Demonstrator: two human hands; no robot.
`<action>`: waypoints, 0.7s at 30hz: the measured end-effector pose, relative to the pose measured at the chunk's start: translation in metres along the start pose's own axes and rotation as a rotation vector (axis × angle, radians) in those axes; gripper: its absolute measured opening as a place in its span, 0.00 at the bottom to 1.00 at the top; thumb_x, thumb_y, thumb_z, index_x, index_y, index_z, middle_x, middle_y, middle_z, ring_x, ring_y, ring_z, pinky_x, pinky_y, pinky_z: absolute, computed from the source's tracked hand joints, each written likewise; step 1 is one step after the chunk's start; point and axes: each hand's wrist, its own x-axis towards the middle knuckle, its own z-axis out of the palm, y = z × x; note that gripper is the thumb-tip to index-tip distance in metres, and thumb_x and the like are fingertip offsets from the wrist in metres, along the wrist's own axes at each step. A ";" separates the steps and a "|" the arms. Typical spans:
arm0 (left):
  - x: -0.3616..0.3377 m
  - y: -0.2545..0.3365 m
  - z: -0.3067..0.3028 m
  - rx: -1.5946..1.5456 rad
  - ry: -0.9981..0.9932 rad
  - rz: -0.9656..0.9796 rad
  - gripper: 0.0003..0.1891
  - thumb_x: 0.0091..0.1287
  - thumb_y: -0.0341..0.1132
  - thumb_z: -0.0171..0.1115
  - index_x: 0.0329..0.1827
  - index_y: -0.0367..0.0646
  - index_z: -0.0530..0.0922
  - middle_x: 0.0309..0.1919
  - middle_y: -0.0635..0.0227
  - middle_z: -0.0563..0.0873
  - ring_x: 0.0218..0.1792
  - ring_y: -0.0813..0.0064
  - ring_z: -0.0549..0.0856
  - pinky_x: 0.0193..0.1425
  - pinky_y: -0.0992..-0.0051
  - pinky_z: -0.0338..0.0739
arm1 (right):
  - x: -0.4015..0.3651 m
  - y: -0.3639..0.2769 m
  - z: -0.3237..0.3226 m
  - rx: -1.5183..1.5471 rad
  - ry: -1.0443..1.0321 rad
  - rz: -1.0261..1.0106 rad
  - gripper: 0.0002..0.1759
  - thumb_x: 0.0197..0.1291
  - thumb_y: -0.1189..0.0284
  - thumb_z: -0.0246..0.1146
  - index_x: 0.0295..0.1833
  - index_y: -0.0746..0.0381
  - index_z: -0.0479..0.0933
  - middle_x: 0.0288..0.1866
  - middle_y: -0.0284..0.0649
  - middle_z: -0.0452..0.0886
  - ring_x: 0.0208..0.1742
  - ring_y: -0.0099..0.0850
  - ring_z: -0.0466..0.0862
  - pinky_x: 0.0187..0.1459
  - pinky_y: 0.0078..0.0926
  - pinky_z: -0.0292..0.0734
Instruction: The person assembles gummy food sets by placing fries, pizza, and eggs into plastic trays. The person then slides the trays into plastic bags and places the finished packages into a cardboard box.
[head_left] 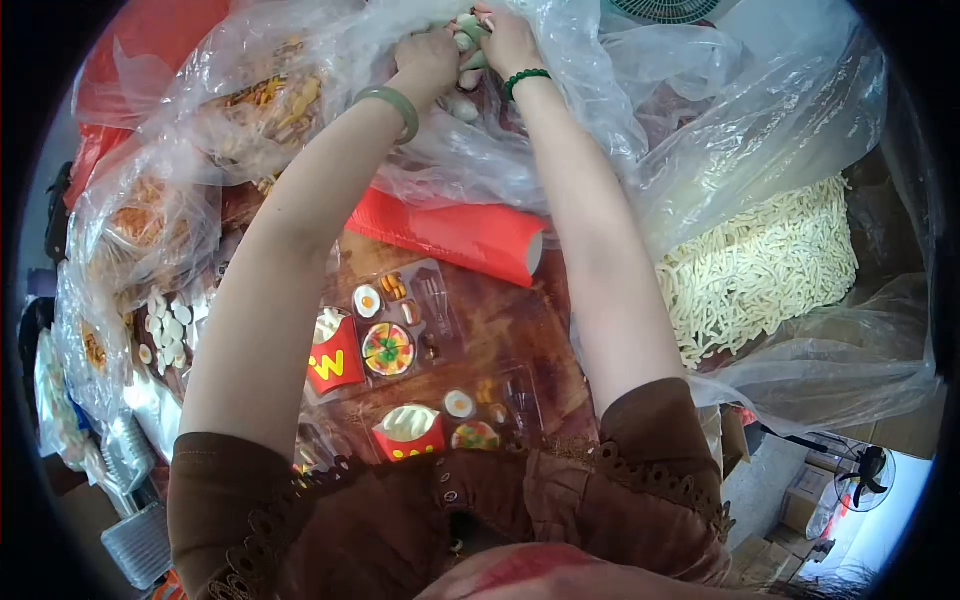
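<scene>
Both my arms stretch to the far side of the table, into an open clear plastic bag (440, 150) of small white, green and pink pieces (468, 60). My left hand (428, 62), below a pale green bangle, has its fingers curled at the pieces. Beside it my right hand (508, 45), with a dark green bead bracelet, has its fingers bent over them. What either hand grips is too small to name. Nearer me lie clear trays with a red fries box (334, 352), a toy pizza (388, 349) and a toy egg (367, 301).
A red cup stack (450, 232) lies across the table. To the right, a big bag holds pale fry-shaped sticks (765, 270). Bags of orange and yellow pieces (275, 105) and white discs (168, 328) are at left. A second tray holds another fries box (408, 432).
</scene>
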 end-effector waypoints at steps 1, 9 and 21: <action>-0.001 -0.001 0.001 -0.064 -0.008 -0.011 0.15 0.67 0.46 0.58 0.46 0.44 0.80 0.40 0.55 0.88 0.43 0.56 0.88 0.45 0.61 0.82 | 0.003 -0.006 0.003 -0.015 0.000 0.005 0.14 0.70 0.71 0.53 0.48 0.68 0.81 0.46 0.41 0.85 0.45 0.27 0.84 0.48 0.27 0.79; -0.004 -0.016 -0.007 -0.238 0.077 0.056 0.17 0.68 0.43 0.56 0.49 0.40 0.79 0.41 0.54 0.87 0.43 0.55 0.88 0.45 0.56 0.81 | -0.020 -0.072 0.003 -0.165 -0.025 0.054 0.13 0.68 0.72 0.55 0.48 0.68 0.81 0.46 0.40 0.85 0.44 0.26 0.84 0.47 0.26 0.79; -0.134 -0.149 0.088 -0.790 -0.307 -0.137 0.15 0.70 0.40 0.56 0.52 0.38 0.75 0.38 0.58 0.86 0.37 0.60 0.86 0.34 0.65 0.82 | -0.131 -0.111 -0.057 -0.358 -0.148 0.446 0.10 0.66 0.74 0.58 0.47 0.67 0.82 0.45 0.39 0.86 0.43 0.24 0.84 0.46 0.24 0.79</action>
